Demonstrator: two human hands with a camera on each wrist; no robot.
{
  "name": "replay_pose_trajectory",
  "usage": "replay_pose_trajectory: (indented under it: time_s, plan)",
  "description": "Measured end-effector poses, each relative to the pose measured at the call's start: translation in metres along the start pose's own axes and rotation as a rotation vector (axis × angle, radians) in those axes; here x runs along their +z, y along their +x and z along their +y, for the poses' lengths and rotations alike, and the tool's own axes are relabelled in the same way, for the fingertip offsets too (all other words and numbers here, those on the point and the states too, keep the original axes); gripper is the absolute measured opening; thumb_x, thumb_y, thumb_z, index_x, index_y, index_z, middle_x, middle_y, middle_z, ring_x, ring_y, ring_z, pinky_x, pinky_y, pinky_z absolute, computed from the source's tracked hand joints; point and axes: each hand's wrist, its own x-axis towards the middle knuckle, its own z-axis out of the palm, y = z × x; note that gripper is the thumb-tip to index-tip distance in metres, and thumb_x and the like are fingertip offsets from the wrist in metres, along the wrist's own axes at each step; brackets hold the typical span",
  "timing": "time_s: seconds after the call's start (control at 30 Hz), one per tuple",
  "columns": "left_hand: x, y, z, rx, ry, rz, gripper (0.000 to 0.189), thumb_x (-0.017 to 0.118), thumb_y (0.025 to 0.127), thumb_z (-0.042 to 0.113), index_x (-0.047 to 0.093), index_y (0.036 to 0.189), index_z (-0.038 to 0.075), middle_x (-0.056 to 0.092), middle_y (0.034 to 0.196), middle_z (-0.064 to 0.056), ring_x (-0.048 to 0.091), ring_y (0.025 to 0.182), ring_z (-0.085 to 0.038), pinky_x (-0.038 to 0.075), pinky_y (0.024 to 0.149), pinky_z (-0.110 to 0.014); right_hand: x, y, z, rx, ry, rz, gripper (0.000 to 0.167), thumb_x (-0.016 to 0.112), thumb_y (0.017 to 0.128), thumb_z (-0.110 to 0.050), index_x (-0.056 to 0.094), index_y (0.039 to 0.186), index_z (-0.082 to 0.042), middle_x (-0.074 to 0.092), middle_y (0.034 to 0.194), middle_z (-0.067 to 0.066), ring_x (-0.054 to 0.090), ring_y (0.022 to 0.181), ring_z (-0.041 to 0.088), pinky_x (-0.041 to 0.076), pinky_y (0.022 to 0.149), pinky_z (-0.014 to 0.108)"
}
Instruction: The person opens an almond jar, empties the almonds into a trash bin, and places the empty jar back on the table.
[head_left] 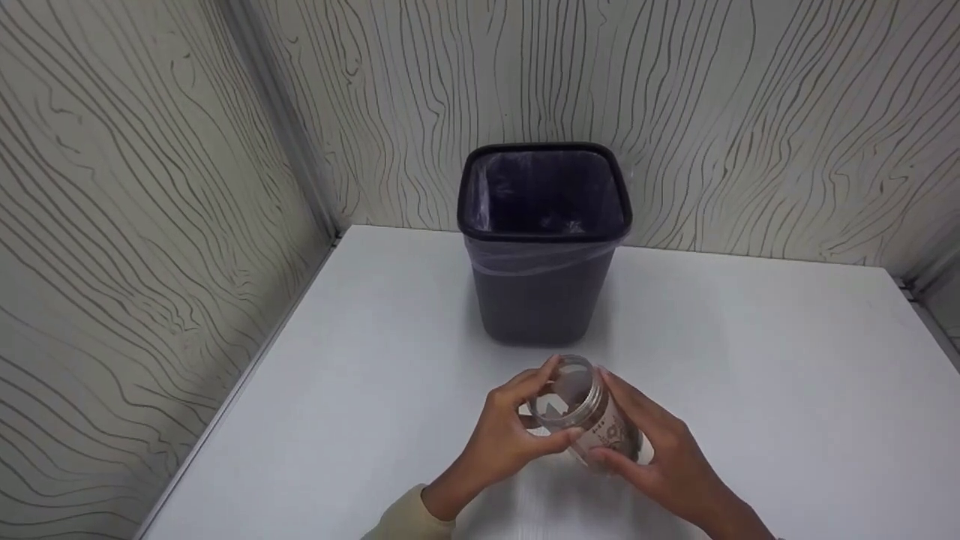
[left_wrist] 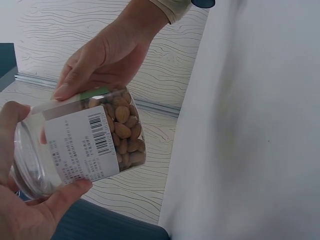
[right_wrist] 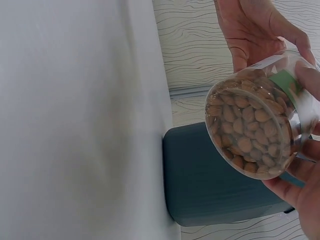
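A clear plastic jar of almonds is held tilted above the white table, in front of the bin. Its threaded mouth has no lid on it and faces up and to the left. My left hand grips the jar around its mouth, with thumb and fingers on opposite sides. Lower on the jar's body, my right hand holds it between thumb and fingers. A white barcode label shows in the left wrist view. Brown almonds cover the jar's base in the right wrist view.
Behind the jar, a dark trash bin with a clear liner stands on the white table. Wood-grain panels enclose the table at the back and left.
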Motion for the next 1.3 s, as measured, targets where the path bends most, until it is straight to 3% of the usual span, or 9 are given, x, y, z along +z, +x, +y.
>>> replay_pose_trajectory:
  time_s: [0.4, 0.7, 1.03, 1.3]
  plan:
    - [-0.003, 0.008, 0.001, -0.030, 0.003, 0.027, 0.079, 0.082, 0.087, 0.026, 0.044, 0.155, 0.014, 0.062, 0.133, -0.007, 0.063, 0.114, -0.022, 0.059, 0.077, -0.028, -0.001, 0.009, 0.004, -0.050, 0.008, 0.039, 0.087, 0.089, 0.077, -0.015, 0.045, 0.151, 0.000, 0.052, 0.150, 0.015, 0.049, 0.139, 0.017, 0.037, 0.111, 0.021]
    - [-0.006, 0.017, 0.006, -0.031, -0.037, 0.041, 0.079, 0.081, 0.087, 0.023, 0.043, 0.155, 0.016, 0.063, 0.134, -0.008, 0.064, 0.113, -0.020, 0.060, 0.077, -0.030, 0.000, 0.020, 0.005, -0.152, 0.033, 0.157, 0.069, 0.079, 0.090, -0.031, 0.054, 0.140, 0.010, 0.056, 0.142, 0.025, 0.053, 0.135, 0.019, 0.040, 0.110, 0.023]
    - [-0.007, 0.023, 0.008, -0.045, -0.097, 0.042, 0.078, 0.080, 0.087, 0.021, 0.043, 0.155, 0.015, 0.062, 0.135, -0.007, 0.064, 0.116, -0.026, 0.060, 0.078, -0.032, 0.002, 0.025, 0.006, -0.154, 0.041, 0.198, 0.065, 0.076, 0.092, -0.034, 0.057, 0.137, 0.010, 0.058, 0.140, 0.025, 0.055, 0.134, 0.020, 0.041, 0.109, 0.024]
    - [-0.009, 0.027, 0.010, -0.052, -0.144, 0.046, 0.078, 0.080, 0.088, 0.021, 0.042, 0.156, 0.012, 0.061, 0.138, -0.007, 0.063, 0.119, -0.020, 0.060, 0.079, -0.033, 0.002, 0.032, 0.007, -0.176, 0.040, 0.209, 0.063, 0.071, 0.096, -0.037, 0.058, 0.135, 0.011, 0.058, 0.140, 0.026, 0.055, 0.133, 0.021, 0.041, 0.109, 0.024]
